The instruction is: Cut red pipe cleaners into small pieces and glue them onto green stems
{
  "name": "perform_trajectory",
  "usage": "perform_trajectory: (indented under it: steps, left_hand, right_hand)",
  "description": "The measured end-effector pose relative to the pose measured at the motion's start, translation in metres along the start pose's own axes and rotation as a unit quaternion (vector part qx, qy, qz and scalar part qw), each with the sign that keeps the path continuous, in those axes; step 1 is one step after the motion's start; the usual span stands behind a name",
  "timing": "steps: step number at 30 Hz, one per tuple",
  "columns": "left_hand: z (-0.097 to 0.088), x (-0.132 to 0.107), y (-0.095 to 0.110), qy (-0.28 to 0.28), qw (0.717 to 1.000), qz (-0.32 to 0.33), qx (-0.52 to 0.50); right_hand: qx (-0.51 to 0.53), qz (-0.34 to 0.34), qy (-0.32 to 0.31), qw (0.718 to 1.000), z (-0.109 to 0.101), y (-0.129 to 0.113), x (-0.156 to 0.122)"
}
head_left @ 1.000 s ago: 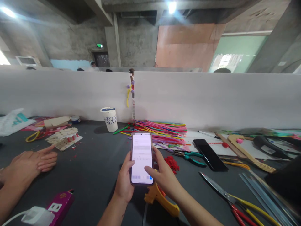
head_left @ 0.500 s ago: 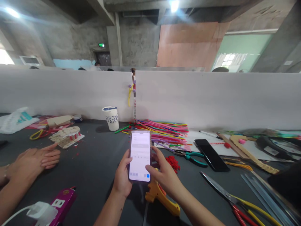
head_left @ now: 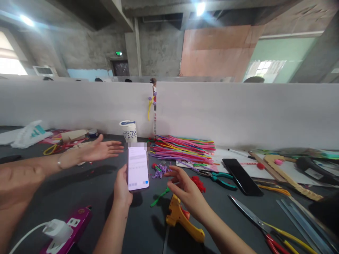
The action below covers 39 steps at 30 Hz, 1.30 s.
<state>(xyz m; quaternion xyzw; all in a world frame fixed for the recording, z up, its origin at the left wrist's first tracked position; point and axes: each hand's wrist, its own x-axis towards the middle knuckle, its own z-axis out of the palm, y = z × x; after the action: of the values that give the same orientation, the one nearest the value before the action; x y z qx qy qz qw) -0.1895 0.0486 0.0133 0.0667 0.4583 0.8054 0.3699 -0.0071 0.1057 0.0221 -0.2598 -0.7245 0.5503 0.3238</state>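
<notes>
A smartphone [head_left: 138,169] with a lit, pale screen stands tilted up in my left hand [head_left: 122,192], whose fingers wrap its side and back. Off to its right, my right hand [head_left: 184,185] hovers with bent fingers apart and nothing in them. Small purple pieces [head_left: 160,171] and a green pipe cleaner piece [head_left: 159,197] lie between the two hands. Red pieces [head_left: 198,184] sit just beyond my right hand, partly hidden by it. Below that hand lies a yellow hot glue gun [head_left: 185,224].
Another person's hand [head_left: 102,150] reaches in from the left, palm open. A paper cup [head_left: 129,132] and pipe cleaners [head_left: 185,148] stand by the partition. Pliers [head_left: 222,179], a dark phone [head_left: 242,176] and scissors [head_left: 254,215] lie right; a purple power strip [head_left: 76,225] lies front left.
My right hand has come off the phone, and my left hand has carried it left, uncovering the purple and green pieces. The other person's hands have parted, one stretching toward the phone.
</notes>
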Motion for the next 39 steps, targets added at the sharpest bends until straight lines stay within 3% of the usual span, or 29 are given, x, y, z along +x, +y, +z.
perform_trajectory:
  steps: [9, 18, 21, 23, 25, 28, 31, 35, 39]
  left_hand:
    - [-0.016, 0.014, 0.011, 0.071, 0.997, 0.029, -0.022]
    - [-0.022, 0.015, 0.014, 0.081, 0.995, 0.036, -0.042]
    - [-0.020, 0.015, 0.003, 0.036, 0.999, 0.015, 0.022]
    - [-0.014, 0.010, -0.010, -0.025, 0.994, 0.000, 0.107]
    - [-0.005, 0.001, -0.025, -0.097, 0.974, 0.005, 0.205]
    - [0.005, -0.014, -0.048, -0.170, 0.928, 0.046, 0.327]
    - [0.010, -0.024, -0.067, -0.203, 0.889, 0.091, 0.400]
    - [0.012, -0.029, -0.074, -0.224, 0.864, 0.104, 0.440]
    - [0.019, -0.039, -0.068, -0.258, 0.872, 0.040, 0.414]
  right_hand:
    - [-0.008, -0.005, 0.001, 1.000, -0.003, -0.010, -0.004]
    - [-0.087, 0.013, 0.043, 0.995, -0.040, -0.007, -0.027]
    - [-0.230, 0.038, 0.005, 0.973, -0.041, 0.000, -0.046]
    - [-0.360, 0.044, -0.039, 0.931, -0.034, 0.006, -0.060]
    - [-0.450, 0.039, -0.051, 0.890, -0.024, 0.014, -0.070]
    - [-0.492, 0.023, -0.046, 0.869, -0.012, 0.027, -0.076]
    - [-0.458, 0.014, -0.044, 0.888, -0.010, 0.036, -0.077]
    - [-0.328, 0.020, 0.010, 0.944, -0.021, 0.032, -0.076]
    - [-0.042, 0.040, 0.094, 0.994, -0.040, 0.016, -0.076]
